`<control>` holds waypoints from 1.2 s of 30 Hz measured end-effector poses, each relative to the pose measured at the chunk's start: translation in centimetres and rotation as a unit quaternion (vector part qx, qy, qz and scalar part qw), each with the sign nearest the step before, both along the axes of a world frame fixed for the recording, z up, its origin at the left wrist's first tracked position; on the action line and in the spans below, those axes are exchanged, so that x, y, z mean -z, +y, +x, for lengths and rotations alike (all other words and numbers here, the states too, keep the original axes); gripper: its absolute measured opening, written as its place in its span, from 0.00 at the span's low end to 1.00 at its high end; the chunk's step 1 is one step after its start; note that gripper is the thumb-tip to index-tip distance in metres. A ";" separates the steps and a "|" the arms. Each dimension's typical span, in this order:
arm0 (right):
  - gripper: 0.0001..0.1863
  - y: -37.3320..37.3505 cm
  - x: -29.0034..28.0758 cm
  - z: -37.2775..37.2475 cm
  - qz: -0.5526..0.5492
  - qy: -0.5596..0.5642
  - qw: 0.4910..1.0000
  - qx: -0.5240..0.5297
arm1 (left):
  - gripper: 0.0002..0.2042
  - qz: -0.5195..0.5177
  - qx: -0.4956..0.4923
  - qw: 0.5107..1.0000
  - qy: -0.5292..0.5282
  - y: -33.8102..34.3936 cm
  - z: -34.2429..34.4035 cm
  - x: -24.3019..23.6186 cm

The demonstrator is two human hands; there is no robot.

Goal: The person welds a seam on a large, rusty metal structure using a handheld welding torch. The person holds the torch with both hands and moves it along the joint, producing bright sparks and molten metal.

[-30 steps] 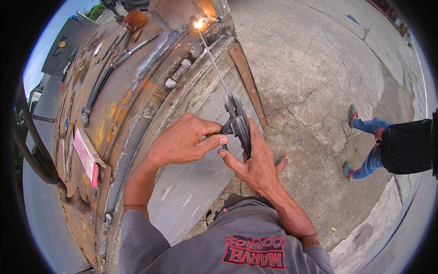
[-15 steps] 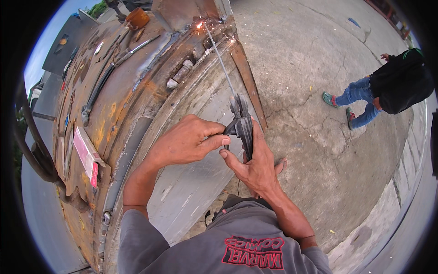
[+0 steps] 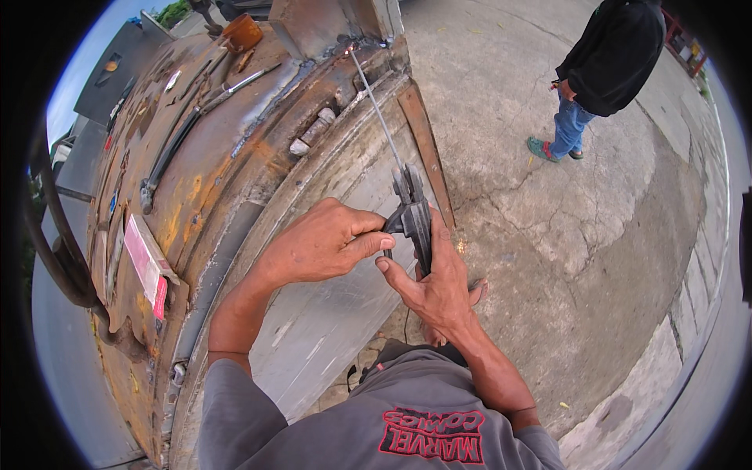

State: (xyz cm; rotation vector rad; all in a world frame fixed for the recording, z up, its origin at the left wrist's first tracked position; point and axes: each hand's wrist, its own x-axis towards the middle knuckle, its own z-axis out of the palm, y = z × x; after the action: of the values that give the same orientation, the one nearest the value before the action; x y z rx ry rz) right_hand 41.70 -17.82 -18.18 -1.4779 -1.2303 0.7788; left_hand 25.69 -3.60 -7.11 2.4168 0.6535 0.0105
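My right hand (image 3: pixel 440 288) is wrapped round the black electrode holder (image 3: pixel 417 223). From the holder's jaws a thin grey welding rod (image 3: pixel 376 107) slants up and away. Its far tip meets the joint at the foot of an upright steel plate (image 3: pixel 313 27), where a small orange glow shows. With thumb and fingers, my left hand (image 3: pixel 319 241) pinches the side lever of the same holder. Both hands are above the grey sloping side panel (image 3: pixel 313 313) of the rusty metal body.
The rusty top (image 3: pixel 196 200) carries a pink-and-white box (image 3: pixel 146 254), a second cable-fed holder (image 3: pixel 168 160), a rust-brown can (image 3: pixel 241 33) and scattered scraps. Dark curved pipes (image 3: pixel 59 251) rise at left. On the concrete at right stands a person in black (image 3: pixel 615 59).
The bright sparks at the rod's tip have shrunk to a faint glow. The person at right has moved farther off and leftward. My hands keep the same grip.
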 end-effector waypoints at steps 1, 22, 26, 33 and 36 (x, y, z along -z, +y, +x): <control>0.56 0.0 -0.1 0.0 0.000 0.003 1.000 -0.001 | 0.21 0.002 0.001 1.000 0.000 0.0 0.0 0.0; 0.56 -0.4 0.2 -0.5 0.022 0.004 0.999 0.024 | 0.20 -0.024 0.005 0.999 -0.020 -0.5 0.5 -0.9; 0.56 -0.3 0.1 -0.4 0.008 0.012 1.000 0.018 | 0.20 -0.015 0.003 1.000 -0.018 -0.4 0.4 -0.6; 0.55 0.0 0.0 -0.2 0.020 -0.003 1.000 0.016 | 0.17 0.000 0.011 1.000 -0.024 -0.2 0.2 -0.1; 0.55 0.1 -0.2 -0.1 0.022 0.003 1.000 0.011 | 0.18 -0.004 0.004 1.000 -0.025 -0.1 0.2 0.1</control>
State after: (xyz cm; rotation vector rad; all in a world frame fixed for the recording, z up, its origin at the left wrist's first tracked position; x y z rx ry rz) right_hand 41.59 -17.69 -18.00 -1.4506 -1.2172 0.7373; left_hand 25.88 -3.75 -7.21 2.4038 0.6202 0.0647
